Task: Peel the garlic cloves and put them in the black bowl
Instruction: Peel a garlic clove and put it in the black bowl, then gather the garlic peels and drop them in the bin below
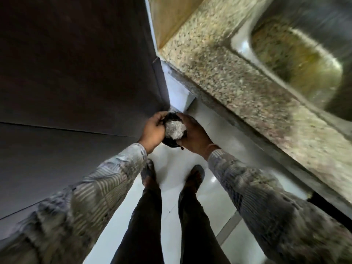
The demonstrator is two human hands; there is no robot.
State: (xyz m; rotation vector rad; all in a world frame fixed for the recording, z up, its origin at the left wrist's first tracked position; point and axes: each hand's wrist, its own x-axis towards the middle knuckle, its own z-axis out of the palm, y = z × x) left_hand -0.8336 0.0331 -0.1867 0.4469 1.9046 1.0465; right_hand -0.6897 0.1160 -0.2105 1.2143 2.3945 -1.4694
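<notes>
- Standing on a pale tiled floor (171, 168), a person held the black bowl (170, 144) out in front of the body, above the floor and clear of any surface.
- The left hand (152, 130) grasped the bowl's left side, its fingers curled in over the rim.
- The right hand (194, 137) grasped the opposite side, wrapped against the bowl's wall, so the bowl sat pinned between the two hands.
- A pale heap (174, 129) filled the middle of the bowl; it was too blurred to tell whether it was peeled cloves or loose skins.
- Both arms wore a patterned grey sleeve (106, 187), smeared by motion blur towards the lower corners.
- A speckled granite counter (228, 82) ran along the right, with a steel sink (297, 54) sunk into it, well apart from the bowl.
- A dark flat panel (76, 73) rose on the left, meeting the counter's end near the bowl.
- Below the bowl stood two legs in dark trousers (141, 225), the feet in sandals (196, 176).
</notes>
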